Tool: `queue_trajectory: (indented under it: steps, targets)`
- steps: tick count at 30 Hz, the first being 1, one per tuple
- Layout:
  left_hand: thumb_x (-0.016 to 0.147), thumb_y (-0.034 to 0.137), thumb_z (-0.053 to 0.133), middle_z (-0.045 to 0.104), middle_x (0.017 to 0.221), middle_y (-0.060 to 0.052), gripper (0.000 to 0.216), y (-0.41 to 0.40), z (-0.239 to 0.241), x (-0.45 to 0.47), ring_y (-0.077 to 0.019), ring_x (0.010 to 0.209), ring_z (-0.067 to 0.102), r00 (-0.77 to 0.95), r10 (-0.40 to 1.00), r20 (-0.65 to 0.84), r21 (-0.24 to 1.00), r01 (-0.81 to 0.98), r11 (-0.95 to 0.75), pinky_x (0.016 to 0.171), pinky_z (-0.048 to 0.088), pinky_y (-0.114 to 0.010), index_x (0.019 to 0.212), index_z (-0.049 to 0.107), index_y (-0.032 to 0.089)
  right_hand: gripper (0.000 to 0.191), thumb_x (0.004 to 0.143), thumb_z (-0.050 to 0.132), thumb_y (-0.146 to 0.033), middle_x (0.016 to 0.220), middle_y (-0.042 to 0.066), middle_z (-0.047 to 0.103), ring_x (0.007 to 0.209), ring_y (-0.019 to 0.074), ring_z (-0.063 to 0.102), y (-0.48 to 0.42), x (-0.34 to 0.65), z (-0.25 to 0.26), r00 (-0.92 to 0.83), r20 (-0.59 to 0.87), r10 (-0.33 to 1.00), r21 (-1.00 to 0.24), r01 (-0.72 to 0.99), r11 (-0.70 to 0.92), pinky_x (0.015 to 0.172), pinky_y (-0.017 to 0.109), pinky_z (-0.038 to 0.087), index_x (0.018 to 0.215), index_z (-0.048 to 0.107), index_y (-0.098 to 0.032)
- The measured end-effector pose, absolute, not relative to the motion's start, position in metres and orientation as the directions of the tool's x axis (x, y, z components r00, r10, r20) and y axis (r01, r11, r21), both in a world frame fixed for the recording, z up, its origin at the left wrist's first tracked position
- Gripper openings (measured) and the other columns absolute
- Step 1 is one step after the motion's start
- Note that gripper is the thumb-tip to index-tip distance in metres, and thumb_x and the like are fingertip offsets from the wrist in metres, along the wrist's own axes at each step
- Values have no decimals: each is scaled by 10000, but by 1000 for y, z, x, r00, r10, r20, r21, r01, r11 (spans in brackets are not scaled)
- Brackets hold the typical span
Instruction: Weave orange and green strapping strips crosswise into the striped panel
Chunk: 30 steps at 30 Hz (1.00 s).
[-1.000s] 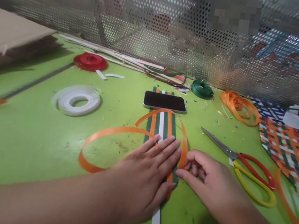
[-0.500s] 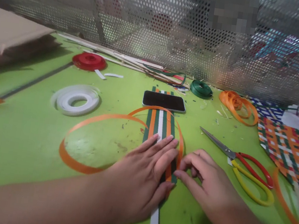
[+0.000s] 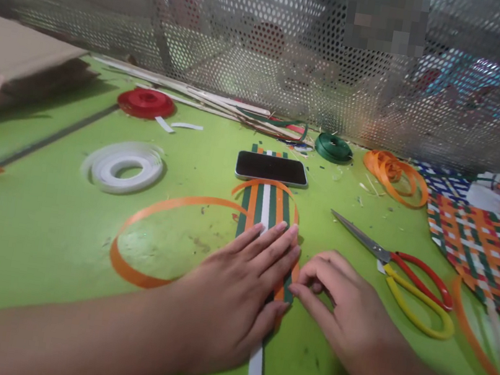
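Note:
My left hand lies flat, palm down, on a band of green, orange and white strips that runs away from me across the green table. A black phone rests on the far end of the band. A long orange strip loops over the band and curls out to the left. My right hand sits just right of the band, its fingertips pinching the orange strip at the band's right edge.
Scissors with red and yellow handles lie right of my right hand. Farther right is a woven mat. White, red, green and orange strip rolls lie around. A perforated metal screen closes the back.
The orange loop has been drawn tighter over the band and its left curl has shifted. My right hand moved slightly left toward the band; my left hand stayed pressed down.

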<state>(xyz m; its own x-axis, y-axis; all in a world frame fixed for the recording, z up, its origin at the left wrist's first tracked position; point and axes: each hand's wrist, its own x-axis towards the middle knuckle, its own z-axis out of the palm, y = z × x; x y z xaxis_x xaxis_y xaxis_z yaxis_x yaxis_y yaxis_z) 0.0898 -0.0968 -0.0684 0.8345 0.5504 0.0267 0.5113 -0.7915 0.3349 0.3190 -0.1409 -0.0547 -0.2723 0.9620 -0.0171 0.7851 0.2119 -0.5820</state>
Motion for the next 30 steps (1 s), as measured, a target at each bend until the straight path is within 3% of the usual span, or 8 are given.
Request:
queue_trajectory:
  steps: [5, 8, 11, 19, 24, 30]
  targets:
    - [1168, 508, 236, 57, 1799, -88, 687, -93, -67, 90, -291, 1689, 27, 851, 524, 13, 341, 489, -803, 1391, 45, -517, 1751, 197, 146, 148, 1089, 540, -150, 1052, 28, 679, 929, 171, 677, -150, 325, -55, -403, 139, 905, -447, 790, 420, 867, 306, 548, 1031, 642, -241]
    - [1168, 498, 237, 64, 1796, -95, 682, -93, -65, 90, -300, 1688, 36, 857, 516, 5, 345, 482, -805, 1390, 47, -532, 1747, 210, 138, 311, 1056, 470, -59, 1164, 56, 742, 1059, 200, 709, -163, 331, -51, -485, 226, 845, -284, 797, 534, 945, 331, 575, 1216, 679, -225]
    - [1169, 491, 240, 84, 1795, -91, 674, -94, -65, 89, -301, 1688, 45, 856, 518, 10, 349, 482, -804, 1390, 54, -535, 1745, 224, 142, 437, 1005, 426, 2, 1219, 77, 772, 1123, 217, 712, -174, 333, -47, -503, 241, 830, -220, 805, 551, 976, 342, 596, 1299, 690, -185]
    - [1168, 496, 242, 105, 1800, -73, 673, -94, -68, 89, -279, 1690, 50, 850, 527, 13, 357, 489, -796, 1394, 30, -500, 1746, 227, 151, 485, 963, 457, 28, 1266, 82, 769, 1184, 247, 687, -175, 331, -52, -532, 204, 822, -196, 800, 567, 1001, 383, 610, 1308, 718, -192]
    - [1169, 493, 249, 117, 1803, -62, 656, -95, -66, 89, -276, 1689, 61, 846, 533, 14, 364, 492, -791, 1393, 44, -499, 1748, 233, 185, 524, 859, 505, 53, 1203, 56, 787, 1093, 229, 717, -170, 334, -48, -579, 201, 790, -181, 771, 611, 948, 339, 627, 1258, 742, -187]
    - [1168, 476, 271, 134, 1802, -38, 635, -94, -64, 89, -310, 1687, 53, 849, 528, 18, 365, 486, -794, 1386, 75, -544, 1748, 245, 219, 521, 766, 513, 56, 1131, 53, 801, 935, 239, 733, -169, 327, -44, -574, 171, 801, -129, 793, 596, 824, 371, 641, 1152, 755, -197]
